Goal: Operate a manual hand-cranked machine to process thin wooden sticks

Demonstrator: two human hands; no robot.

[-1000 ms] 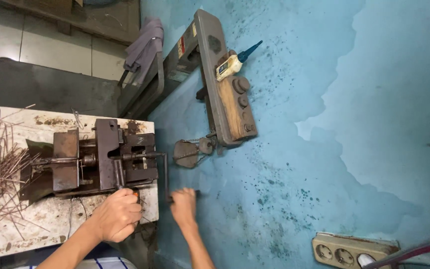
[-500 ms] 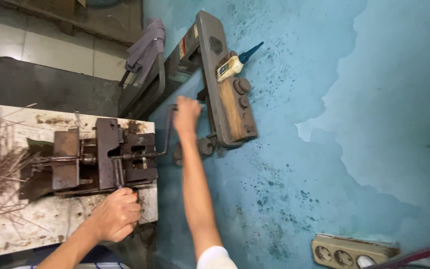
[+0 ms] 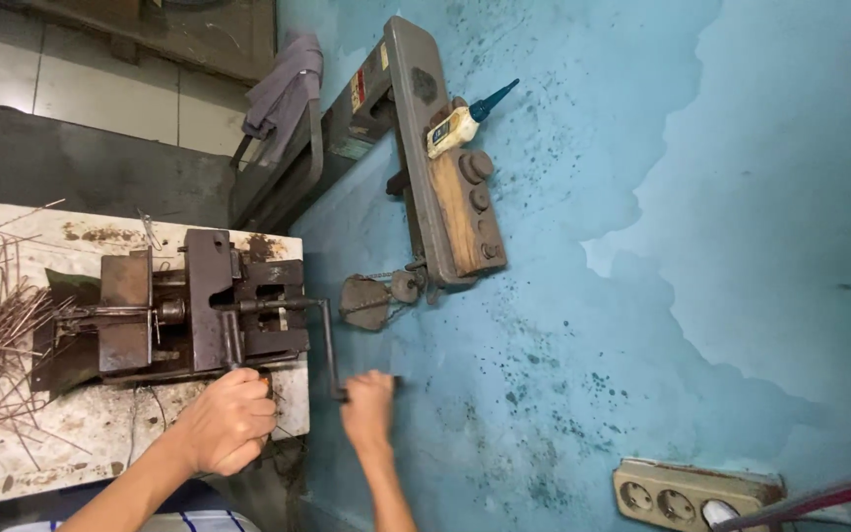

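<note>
2 hands, left hand (image 3: 227, 422), right hand (image 3: 367, 406), 1 crank handle (image 3: 328, 347), 1 vise (image 3: 194, 310)

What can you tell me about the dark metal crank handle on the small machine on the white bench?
The dark metal crank handle is a thin bent rod, worn and rusty-looking. It projects from the side of the dark iron bench machine, then turns toward the person. The right hand grips its end; the left hand holds a lever at the machine's front.
</note>
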